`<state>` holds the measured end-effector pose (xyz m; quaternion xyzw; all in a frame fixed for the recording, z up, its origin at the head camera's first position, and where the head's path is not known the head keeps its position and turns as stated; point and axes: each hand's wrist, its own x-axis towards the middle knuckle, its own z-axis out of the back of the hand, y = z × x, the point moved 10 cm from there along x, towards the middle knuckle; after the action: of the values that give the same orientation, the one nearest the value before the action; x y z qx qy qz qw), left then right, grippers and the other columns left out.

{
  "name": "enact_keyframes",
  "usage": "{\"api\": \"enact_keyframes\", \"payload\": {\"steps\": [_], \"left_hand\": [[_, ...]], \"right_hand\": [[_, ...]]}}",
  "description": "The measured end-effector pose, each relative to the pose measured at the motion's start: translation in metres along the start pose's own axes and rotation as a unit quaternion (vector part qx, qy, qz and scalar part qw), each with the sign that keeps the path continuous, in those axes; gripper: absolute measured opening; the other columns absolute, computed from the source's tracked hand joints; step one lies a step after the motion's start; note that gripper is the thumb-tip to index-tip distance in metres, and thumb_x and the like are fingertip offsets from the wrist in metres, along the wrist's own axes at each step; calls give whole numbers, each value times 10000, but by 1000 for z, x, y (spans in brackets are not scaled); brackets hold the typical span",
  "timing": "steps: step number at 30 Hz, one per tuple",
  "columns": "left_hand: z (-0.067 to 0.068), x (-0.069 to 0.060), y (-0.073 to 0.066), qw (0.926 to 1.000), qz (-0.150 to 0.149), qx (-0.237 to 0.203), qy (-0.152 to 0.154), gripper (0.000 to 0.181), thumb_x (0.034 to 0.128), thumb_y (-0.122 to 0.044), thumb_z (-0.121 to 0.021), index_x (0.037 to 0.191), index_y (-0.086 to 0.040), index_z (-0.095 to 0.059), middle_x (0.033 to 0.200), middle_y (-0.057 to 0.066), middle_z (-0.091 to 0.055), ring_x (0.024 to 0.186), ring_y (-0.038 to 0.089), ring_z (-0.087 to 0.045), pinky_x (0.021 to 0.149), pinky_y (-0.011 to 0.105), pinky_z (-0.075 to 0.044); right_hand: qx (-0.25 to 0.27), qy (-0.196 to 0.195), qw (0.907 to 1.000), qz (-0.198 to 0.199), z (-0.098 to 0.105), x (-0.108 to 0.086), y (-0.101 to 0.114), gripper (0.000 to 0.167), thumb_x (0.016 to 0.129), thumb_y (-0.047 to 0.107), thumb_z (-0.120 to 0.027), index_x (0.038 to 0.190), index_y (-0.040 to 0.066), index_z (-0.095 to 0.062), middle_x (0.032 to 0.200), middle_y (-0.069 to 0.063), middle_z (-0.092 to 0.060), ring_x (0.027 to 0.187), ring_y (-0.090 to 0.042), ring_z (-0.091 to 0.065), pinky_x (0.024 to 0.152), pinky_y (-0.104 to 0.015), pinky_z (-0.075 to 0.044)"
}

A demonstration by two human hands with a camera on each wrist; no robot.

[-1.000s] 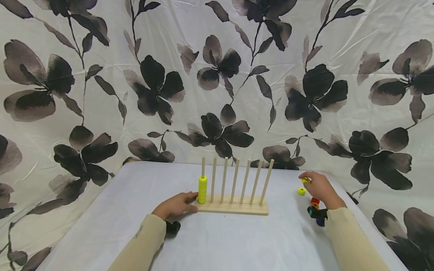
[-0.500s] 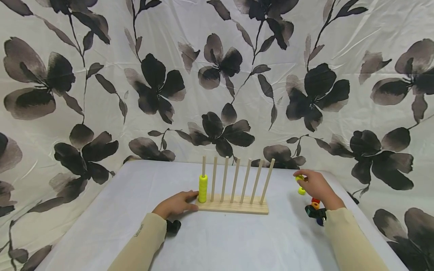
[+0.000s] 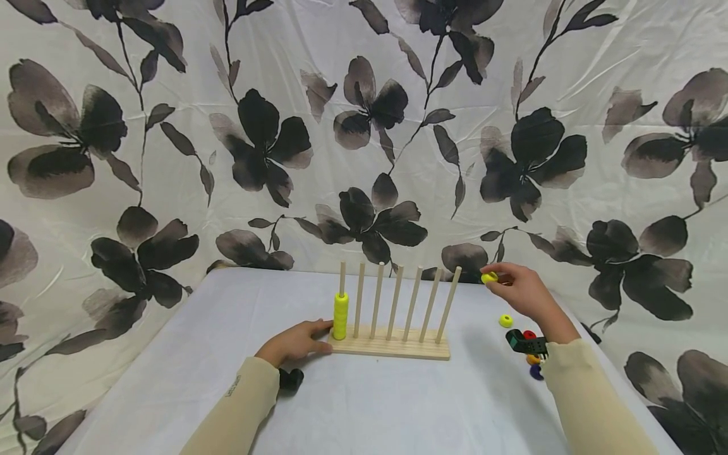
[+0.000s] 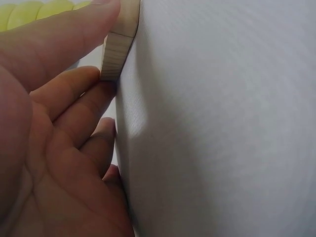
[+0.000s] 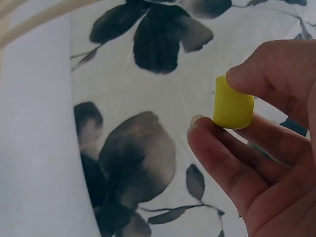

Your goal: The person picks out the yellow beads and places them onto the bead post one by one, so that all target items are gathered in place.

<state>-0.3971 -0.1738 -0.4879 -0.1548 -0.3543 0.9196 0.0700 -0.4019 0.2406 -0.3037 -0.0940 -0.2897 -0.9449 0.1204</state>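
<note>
A wooden peg rack [image 3: 392,347] with several upright pegs stands mid-table. Yellow beads [image 3: 340,316] are stacked on its leftmost peg; the other pegs are bare. My left hand [image 3: 296,343] holds the rack's left end, thumb and fingers about the base end [image 4: 112,57] in the left wrist view. To the right, my right hand [image 3: 523,289] is raised above the table and pinches a yellow bead [image 5: 234,103] between thumb and fingers. Below that hand, another yellow bead [image 3: 505,321] lies on the table.
Near the right wrist lie a red bead [image 3: 529,334], an orange bead [image 3: 532,359] and a dark blue bead [image 3: 536,372], partly hidden by the wrist camera [image 3: 526,342]. A floral cloth [image 3: 364,158] hangs behind the white table [image 3: 398,404].
My right hand has lifted the yellow bead and carried it up and to the left, away from the other beads. The left hand and the rack have stayed put.
</note>
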Motion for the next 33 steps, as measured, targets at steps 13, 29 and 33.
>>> {"api": "enact_keyframes", "payload": {"steps": [13,29,33], "left_hand": [[0,0,-1,10000,-9,91,20,712,827,-402,-741,1459,-247,-453,1578,152,-301,1463,385,-253,1162,611,-214],[-1,3,1,10000,67,45,-26,731,800,-423,-760,1449,-258,-467,1571,136,-325,1456,381,-271,1149,623,-230],[-2,3,2,10000,85,25,-19,732,799,-419,-762,1449,-256,-468,1570,135,-328,1456,381,-271,1149,621,-232]], "right_hand": [[-89,-93,9983,568,20,6,47,298,958,167,-583,1247,108,-628,1228,-194,-640,1074,-376,-648,853,-514,-558],[-88,112,9948,1013,28,10,88,288,964,200,-605,1237,117,-638,1290,-165,-615,1095,-362,-654,904,-523,-543],[56,235,9923,1215,24,14,101,297,958,209,-618,1242,123,-635,1294,-145,-618,1109,-346,-652,924,-513,-537]]}}
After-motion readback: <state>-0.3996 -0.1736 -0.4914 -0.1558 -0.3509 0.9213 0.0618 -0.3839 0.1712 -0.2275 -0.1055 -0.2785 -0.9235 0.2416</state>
